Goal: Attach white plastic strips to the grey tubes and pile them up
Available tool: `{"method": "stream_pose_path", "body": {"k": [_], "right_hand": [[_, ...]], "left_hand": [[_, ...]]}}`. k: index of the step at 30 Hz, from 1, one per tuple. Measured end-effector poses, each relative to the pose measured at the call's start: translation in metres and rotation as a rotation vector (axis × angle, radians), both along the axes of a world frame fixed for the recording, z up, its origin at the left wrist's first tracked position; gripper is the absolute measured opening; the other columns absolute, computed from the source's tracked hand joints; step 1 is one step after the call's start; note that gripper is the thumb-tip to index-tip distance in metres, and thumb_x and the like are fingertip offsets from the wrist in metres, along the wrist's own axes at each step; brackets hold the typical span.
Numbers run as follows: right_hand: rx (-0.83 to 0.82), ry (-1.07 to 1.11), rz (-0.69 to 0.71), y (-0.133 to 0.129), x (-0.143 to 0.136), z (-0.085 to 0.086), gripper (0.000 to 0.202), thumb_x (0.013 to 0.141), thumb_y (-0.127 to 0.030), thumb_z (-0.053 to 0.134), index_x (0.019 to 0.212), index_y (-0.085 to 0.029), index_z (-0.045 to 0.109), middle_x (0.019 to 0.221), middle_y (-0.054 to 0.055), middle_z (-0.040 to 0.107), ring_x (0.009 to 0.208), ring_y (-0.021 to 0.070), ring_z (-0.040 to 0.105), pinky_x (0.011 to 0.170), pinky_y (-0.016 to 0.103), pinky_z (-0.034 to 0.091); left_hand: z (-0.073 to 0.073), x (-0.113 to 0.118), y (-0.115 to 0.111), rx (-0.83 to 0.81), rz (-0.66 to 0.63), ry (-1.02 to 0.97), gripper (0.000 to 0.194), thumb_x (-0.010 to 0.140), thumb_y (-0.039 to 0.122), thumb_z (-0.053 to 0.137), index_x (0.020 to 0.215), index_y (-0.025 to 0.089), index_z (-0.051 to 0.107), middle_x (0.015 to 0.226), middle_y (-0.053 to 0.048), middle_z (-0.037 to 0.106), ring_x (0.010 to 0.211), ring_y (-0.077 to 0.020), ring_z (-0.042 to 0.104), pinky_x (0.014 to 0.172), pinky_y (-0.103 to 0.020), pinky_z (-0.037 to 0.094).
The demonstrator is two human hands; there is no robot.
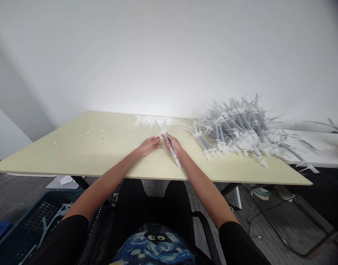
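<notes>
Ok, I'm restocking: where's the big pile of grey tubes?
In the head view, the pile lies on the right side of the table, right of the right hand.

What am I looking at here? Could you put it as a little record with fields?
Right hand: holding a slim grey tube, whitish at its near end
Left hand: curled beside it; grip unclear
Work surface: pale yellow flat tabletop
Far edge: loose heap of thin white strips
Person's right: large pile of grey-and-white tubes
Lower left: dark slatted plastic crate
</notes>
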State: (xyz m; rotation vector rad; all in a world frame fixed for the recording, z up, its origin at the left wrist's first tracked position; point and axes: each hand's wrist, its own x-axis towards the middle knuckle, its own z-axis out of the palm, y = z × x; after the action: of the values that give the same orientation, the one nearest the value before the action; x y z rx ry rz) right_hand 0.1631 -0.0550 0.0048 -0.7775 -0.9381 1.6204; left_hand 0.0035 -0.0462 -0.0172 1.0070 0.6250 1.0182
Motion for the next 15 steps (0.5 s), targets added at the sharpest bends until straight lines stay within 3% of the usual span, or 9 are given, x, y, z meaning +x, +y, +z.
{"method": "stream_pose_path", "body": {"k": [6,10,15], "right_hand": [[0.003,-0.017,0.021,-0.0003,0.0017,0.0018,0.022,0.084,-0.032,0.051,0.085,-0.013,0.061,0.060,-0.001,0.052,0.040,0.0038,0.035,0.032,0.015,0.028],[0.146,-0.242,-0.054,-0.0028,-0.0004,-0.0014,0.028,0.080,-0.040,0.056,0.084,-0.013,0.062,0.058,-0.001,0.056,0.039,0.0051,0.040,0.034,0.018,0.030],[0.293,-0.513,-0.147,-0.0058,-0.0026,-0.0029,0.030,0.077,-0.044,0.057,0.082,-0.015,0.062,0.058,0.000,0.060,0.040,0.0089,0.047,0.036,0.022,0.035]], "left_hand": [[0.0015,-0.0012,-0.0023,0.057,-0.039,0.069,0.024,0.072,0.019,0.068,0.091,0.007,0.063,0.090,-0.011,0.059,0.078,-0.0134,0.055,0.069,-0.027,0.042],[0.0031,-0.0027,-0.0042,0.110,-0.104,0.089,0.023,0.072,0.025,0.069,0.085,0.006,0.064,0.083,-0.009,0.058,0.071,-0.0103,0.049,0.063,-0.024,0.037],[0.0013,-0.0043,-0.0033,0.077,-0.089,0.062,0.027,0.070,0.029,0.070,0.082,0.005,0.064,0.083,-0.009,0.058,0.068,-0.0090,0.047,0.061,-0.024,0.035]]}}
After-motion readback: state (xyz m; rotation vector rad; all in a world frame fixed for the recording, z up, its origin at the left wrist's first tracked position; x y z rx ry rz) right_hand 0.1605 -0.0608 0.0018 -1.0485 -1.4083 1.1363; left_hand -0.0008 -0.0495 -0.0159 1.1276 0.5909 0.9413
